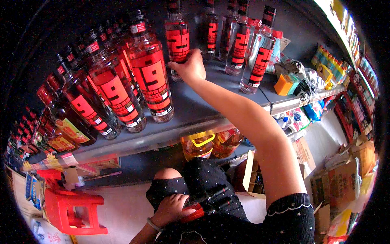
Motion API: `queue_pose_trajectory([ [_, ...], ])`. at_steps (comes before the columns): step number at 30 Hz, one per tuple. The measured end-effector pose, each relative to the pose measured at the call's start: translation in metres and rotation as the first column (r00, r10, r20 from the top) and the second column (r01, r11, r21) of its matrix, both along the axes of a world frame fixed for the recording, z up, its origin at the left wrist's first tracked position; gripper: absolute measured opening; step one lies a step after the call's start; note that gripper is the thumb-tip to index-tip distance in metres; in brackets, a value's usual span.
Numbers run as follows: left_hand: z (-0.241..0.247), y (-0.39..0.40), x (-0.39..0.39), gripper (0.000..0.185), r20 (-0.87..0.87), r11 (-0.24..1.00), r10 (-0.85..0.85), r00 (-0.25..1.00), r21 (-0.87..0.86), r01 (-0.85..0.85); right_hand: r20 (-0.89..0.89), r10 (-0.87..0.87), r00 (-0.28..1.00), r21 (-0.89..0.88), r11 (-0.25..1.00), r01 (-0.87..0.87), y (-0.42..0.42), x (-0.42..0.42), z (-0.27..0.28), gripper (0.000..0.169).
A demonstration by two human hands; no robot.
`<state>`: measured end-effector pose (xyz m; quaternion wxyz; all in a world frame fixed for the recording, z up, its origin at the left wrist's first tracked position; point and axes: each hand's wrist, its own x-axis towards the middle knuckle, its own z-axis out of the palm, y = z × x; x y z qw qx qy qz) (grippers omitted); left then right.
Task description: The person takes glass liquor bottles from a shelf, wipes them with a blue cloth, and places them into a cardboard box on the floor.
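Observation:
My right hand point(192, 67) is wrapped around the lower part of a clear glass liquor bottle point(177, 39) with a red label. That bottle stands upright on the dark grey shelf point(210, 100); the thumb is on its left side, and the palm hides part of its right side. Down at my lap, my left hand point(173, 207) grips a red-labelled glass bottle point(193, 213) lying across my dark dotted clothing. Dark necks point right from there, and whether a second bottle is held is unclear. Left of my right hand stands another red-labelled bottle point(152, 73).
Rows of bottles point(112, 94) crowd the shelf's left side. Several clear bottles point(259, 61) stand to the right, beside an orange box point(286, 84) and crumpled plastic point(304, 73). Below are yellow-handled oil jugs point(198, 145), an open carton point(249, 174) and a red plastic stool point(73, 210).

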<state>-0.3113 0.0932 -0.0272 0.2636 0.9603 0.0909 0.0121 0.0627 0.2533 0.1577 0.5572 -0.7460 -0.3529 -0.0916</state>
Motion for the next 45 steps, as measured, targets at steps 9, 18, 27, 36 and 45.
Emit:
queue_pose_trajectory([
  [9,0.0,0.003,0.002,0.067,0.018,1.0,-0.012,1.0,-0.029,0.012,0.05,-0.1,0.994,0.273,0.959,0.082,0.011,0.018,-0.016,0.074],
  [18,0.006,0.002,-0.001,0.069,0.006,0.999,0.025,1.0,0.022,-0.025,0.192,-0.317,0.929,0.188,0.941,0.282,0.035,0.11,0.031,0.082],
  [27,-0.004,0.003,0.0,0.081,-0.081,0.998,0.051,0.995,-0.036,-0.054,0.035,-0.48,0.877,0.305,0.841,0.448,0.073,0.14,0.032,0.039],
  [36,0.009,0.003,0.003,0.067,0.141,0.999,0.042,0.989,-0.02,-0.039,0.162,-0.437,0.885,0.103,0.899,0.426,0.049,0.138,0.03,0.075],
  [45,0.007,0.002,0.0,0.061,0.126,0.998,0.04,0.991,-0.042,-0.035,0.216,-0.412,0.885,0.01,0.908,0.42,-0.011,0.052,0.036,0.082],
])
